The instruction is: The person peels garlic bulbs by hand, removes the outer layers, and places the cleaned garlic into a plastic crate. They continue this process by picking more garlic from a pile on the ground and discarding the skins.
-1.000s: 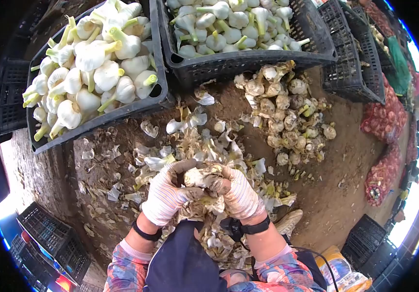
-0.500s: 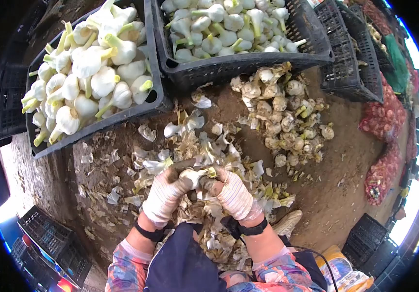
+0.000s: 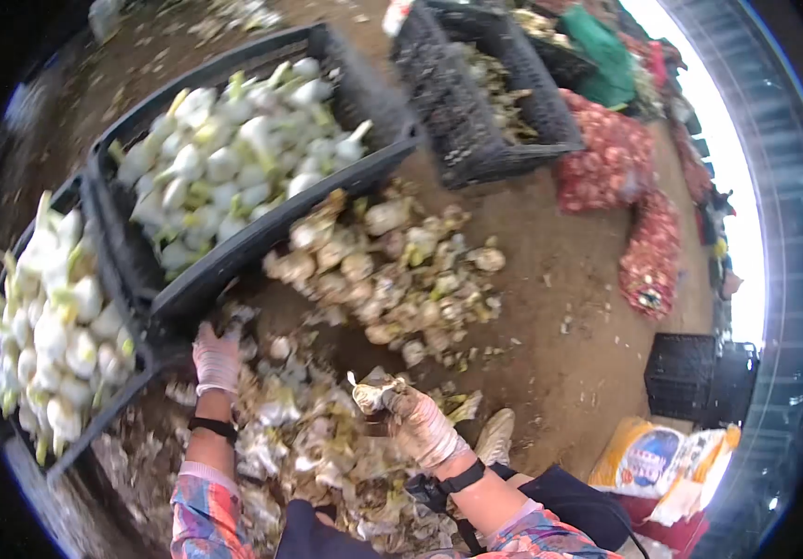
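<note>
My right hand (image 3: 423,427), in a pale wrap with bare, soiled fingertips, is closed on a garlic bulb (image 3: 373,395) above the litter of peelings. Dirty, loose skin still covers part of that bulb. My left hand (image 3: 217,359), wrapped the same way, reaches forward beside the near corner of the crates; its slightly blurred fingers look spread, with no bulb visible in them. A pile of untrimmed garlic (image 3: 392,275) lies on the ground ahead of my right hand. Under both hands spread dry garlic skins (image 3: 313,438).
Two black crates hold cleaned white garlic: one crate (image 3: 275,222) ahead, another (image 3: 103,410) at left. A further crate (image 3: 550,154) stands at the back. Red net sacks (image 3: 606,154) and a yellow printed bag (image 3: 639,456) lie to the right, near a dark crate (image 3: 681,377).
My hands have parted: the left went forward and left toward the crates, the right stays over the peelings with a garlic bulb. The view has turned to the right.
</note>
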A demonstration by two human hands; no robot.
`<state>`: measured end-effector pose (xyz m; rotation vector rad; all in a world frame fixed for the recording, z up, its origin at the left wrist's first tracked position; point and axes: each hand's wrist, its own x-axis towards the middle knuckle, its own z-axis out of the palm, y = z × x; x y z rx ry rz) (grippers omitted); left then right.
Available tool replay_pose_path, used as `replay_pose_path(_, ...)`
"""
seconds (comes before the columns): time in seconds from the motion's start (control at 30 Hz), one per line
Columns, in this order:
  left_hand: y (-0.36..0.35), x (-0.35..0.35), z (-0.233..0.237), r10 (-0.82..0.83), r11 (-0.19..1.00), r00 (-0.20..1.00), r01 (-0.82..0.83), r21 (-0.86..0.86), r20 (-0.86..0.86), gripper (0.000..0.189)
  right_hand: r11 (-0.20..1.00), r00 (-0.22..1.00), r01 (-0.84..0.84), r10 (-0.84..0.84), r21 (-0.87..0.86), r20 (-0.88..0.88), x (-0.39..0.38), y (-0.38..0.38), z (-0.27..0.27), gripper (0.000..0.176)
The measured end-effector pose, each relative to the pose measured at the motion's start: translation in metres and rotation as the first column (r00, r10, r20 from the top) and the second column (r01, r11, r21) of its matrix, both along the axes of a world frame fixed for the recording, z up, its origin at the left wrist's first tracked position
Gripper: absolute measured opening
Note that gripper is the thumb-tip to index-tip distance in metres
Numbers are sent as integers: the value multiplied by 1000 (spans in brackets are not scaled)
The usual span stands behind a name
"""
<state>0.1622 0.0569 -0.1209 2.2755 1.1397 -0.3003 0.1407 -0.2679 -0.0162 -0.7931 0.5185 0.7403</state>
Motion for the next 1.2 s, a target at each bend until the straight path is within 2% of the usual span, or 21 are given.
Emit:
replay_pose_path(0.13, -7, 36, -18, -22, 999, 992, 28, 41, -121, 63, 977, 987, 150, -140, -149, 74, 55, -41, 46, 25)
replay_pose_path(0.2, -9, 37, -13, -6, 998, 993, 13, 62, -117, 60, 964, 951, 212, -241, 158, 195, 102, -57, 89, 27)
replay_pose_path(0.23, -10, 36, -13, -11, 992, 995, 24, 122, -102, 56, 912, 859, 176, 42, -371, 509, 130, -54, 112, 31)
replay_pose_path(0.27, -13, 33, -15, -14, 984, 996, 30, 177, -91, 52, 569, 695, 275, 440, -775, 569, 155, -54, 130, 35)
replay_pose_path(0.3, -17, 32, -24, -10, 983, 995, 28, 181, -103, 52, 844, 762, 281, 93, -457, 641, 175, -63, 137, 40)
replay_pose_path(0.33, -20, 31, -37, 43, 988, 999, -43, 145, 4, 48, 944, 810, 324, -247, -55, 531, 186, -70, 141, 45)
replay_pose_path(0.4, -25, 28, -12, 105, 986, 985, -122, 117, 139, 35, 978, 725, 201, -191, 62, 662, 186, -62, 135, 51)
replay_pose_path(0.47, -25, 19, -28, 109, 994, 958, -103, -35, 265, 17, 984, 728, 172, -96, -45, 679, 157, -48, 105, 51)
replay_pose_path(0.5, -15, -10, -97, -321, 926, 811, 161, 341, 489, 13, 963, 846, 11, 134, -269, 516, 141, -42, 91, 54)
replay_pose_path(0.53, -43, 2, -11, -2, 958, 868, 145, -248, 497, 15, 872, 890, -177, 340, -456, 304, 127, -37, 77, 56)
replay_pose_path(0.57, -67, 5, 49, 18, 925, 892, 156, -346, 451, 16, 818, 840, -266, 456, -511, 293, 106, -26, 63, 59)
replay_pose_path(0.6, -81, -10, 54, 86, 819, 826, 259, -512, 556, 17, 752, 784, -338, 558, -566, 272, 83, -11, 51, 61)
replay_pose_path(0.63, -94, -13, 82, 289, 664, 847, 158, -731, 446, 19, 799, 804, -388, 537, -460, 256, 67, -4, 44, 63)
replay_pose_path(0.67, -103, -16, 101, 242, 644, 902, 126, -754, 358, 23, 835, 821, -427, 519, -348, 238, 55, 3, 39, 64)
replay_pose_path(0.73, -115, -26, 111, 120, 635, 879, 290, -716, 462, 33, 796, 704, -350, 572, -494, 421, 40, 19, 19, 62)
replay_pose_path(0.87, -120, -31, 132, -164, 717, 830, 471, -514, 533, 38, 926, 947, -271, 305, -264, 101, 34, 28, 29, 53)
replay_pose_path(0.93, -122, -36, 131, 247, 392, 937, 135, -910, 246, 46, 929, 954, -298, 300, -220, -28, 38, 23, 40, 50)
replay_pose_path(1.0, -121, -40, 127, 261, 350, 945, 97, -932, 197, 52, 981, 979, -194, 193, 10, 67, 33, 19, 30, 51)
replay_pose_path(1.03, -121, -42, 127, 240, 324, 933, 182, -928, 267, 55, 980, 967, -198, 190, 30, 172, 30, 19, 23, 55)
replay_pose_path(1.13, -126, -45, 125, 168, 276, 927, 283, -919, 336, 64, 969, 967, -225, 209, 102, 146, 25, 22, 22, 58)
replay_pose_path(1.2, -127, -43, 128, 352, 97, 919, 154, -983, 178, 67, 963, 971, -225, 209, 145, 117, 25, 23, 29, 54)
